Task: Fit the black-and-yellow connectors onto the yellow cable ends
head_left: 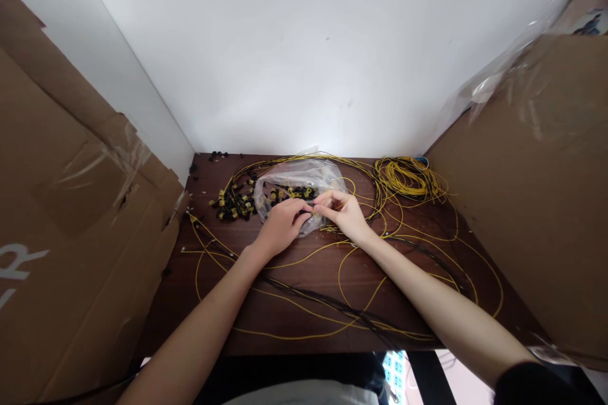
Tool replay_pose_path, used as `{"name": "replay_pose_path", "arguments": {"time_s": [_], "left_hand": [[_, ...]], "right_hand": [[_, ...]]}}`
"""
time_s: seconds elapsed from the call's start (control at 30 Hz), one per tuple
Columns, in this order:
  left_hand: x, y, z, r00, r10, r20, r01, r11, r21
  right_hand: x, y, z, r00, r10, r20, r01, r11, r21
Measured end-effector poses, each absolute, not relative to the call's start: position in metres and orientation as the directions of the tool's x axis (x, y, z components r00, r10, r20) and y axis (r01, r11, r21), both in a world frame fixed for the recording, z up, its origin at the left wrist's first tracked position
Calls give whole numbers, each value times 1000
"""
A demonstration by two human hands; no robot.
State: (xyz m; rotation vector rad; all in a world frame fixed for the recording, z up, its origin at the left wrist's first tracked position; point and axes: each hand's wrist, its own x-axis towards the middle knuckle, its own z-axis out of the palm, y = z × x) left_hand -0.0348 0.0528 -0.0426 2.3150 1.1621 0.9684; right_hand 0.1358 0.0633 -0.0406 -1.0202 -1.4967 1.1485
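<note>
My left hand [281, 226] and my right hand [346, 214] meet fingertip to fingertip above a clear plastic bag [297, 169]. Both are closed in a pinch. Something small and dark, with a hint of yellow, shows between the fingertips, too small to name. Inside the bag lie small black and yellow parts [304, 192]. More of these black and yellow parts [234, 204] are heaped left of the bag. Thin yellow wire [354, 186] loops close beside my right hand.
A coil of yellow wire [403, 178] lies at the back right of the dark brown table [294, 272]. Loose yellow wires and a black wire bundle [327, 299] cross the front. Cardboard [80, 215] stands left, more cardboard [532, 190] right, and a white wall [294, 63] behind.
</note>
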Motion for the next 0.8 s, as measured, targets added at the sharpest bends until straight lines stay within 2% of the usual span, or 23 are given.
{"name": "replay_pose_path", "arguments": {"time_s": [0.1,0.4,0.57,0.67,0.8], "left_hand": [[-35,53,-43,422,808,412,548,-589,594],[-34,53,-42,419,809,413,546,-587,597],[-34,53,-42,419,815,400,552,-579,601],[-35,53,-42,420,816,397,551,-577,603],[-35,53,-42,421,810,407,548,-585,598]], "right_hand": [[136,65,-41,-148,976,163,9,166,-986],[136,61,-37,-240,942,235,110,267,-958],[137,64,-39,-135,980,147,-14,147,-989],[138,65,-41,-117,983,143,-61,137,-989],[137,64,-41,-159,970,182,14,186,-982]]}}
